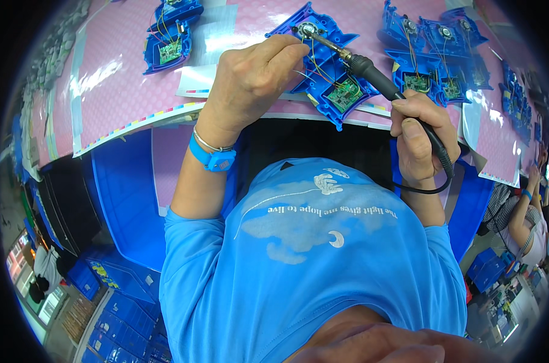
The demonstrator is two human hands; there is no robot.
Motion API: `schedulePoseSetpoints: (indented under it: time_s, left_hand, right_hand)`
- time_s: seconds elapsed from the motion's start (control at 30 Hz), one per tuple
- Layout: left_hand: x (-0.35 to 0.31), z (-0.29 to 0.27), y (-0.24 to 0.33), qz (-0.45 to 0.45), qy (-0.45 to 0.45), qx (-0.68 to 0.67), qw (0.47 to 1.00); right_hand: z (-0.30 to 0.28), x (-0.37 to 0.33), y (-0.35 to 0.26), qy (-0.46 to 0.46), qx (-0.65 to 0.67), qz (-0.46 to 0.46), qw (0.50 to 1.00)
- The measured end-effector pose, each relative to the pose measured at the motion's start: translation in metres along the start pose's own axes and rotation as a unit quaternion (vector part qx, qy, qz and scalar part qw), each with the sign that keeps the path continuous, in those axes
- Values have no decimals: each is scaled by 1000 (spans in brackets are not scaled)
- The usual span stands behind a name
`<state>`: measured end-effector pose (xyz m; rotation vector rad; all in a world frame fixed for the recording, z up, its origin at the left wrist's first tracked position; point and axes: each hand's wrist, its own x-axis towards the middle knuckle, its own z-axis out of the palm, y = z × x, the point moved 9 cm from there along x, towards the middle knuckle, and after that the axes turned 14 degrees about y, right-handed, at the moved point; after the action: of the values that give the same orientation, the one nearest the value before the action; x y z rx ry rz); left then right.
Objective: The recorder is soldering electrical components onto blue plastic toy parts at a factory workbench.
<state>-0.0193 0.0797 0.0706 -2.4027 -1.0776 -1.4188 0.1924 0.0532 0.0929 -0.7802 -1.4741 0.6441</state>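
My right hand (pixel 423 130) grips a soldering iron (pixel 376 77) by its black handle, the cord curving down past the wrist. The iron's metal tip reaches a small round speaker (pixel 309 28) in an open blue plastic housing (pixel 330 68). Beside the speaker, my left hand (pixel 256 75) is closed in a pinch; whatever its fingertips hold is hidden. Thin coloured wires run from around the speaker to a green circuit board (pixel 343 95) in the near half of the housing, which lies at the table's front edge.
Another opened blue housing (pixel 167 51) with wires and a board lies to the left. Several more blue housings (pixel 429 66) are clustered at the right. Pink patterned sheeting (pixel 120 75) covers the table (pixel 129 125). Blue bins (pixel 126 199) stand below; another person's arm (pixel 522 209) shows far right.
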Motion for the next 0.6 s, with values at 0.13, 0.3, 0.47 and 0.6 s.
schedulePoseSetpoints:
  time_s: [0.13, 0.3, 0.47, 0.6]
  left_hand:
    - [0, 1, -1, -7, -1, -8, 1000]
    - [1, 1, -2, -15, -5, -19, 1000]
    - [3, -1, -2, -20, 0, -33, 999]
    - [-2, -15, -7, -87, 19, -53, 995]
  right_hand:
    - [-1, 0, 0, -1, -9, -9, 1000]
    - [-2, 1, 1, 2, -7, 4, 1000]
    - [-5, -1, 0, 19, -5, 15, 1000]
    - [-13, -2, -2, 29, 7, -3, 1000]
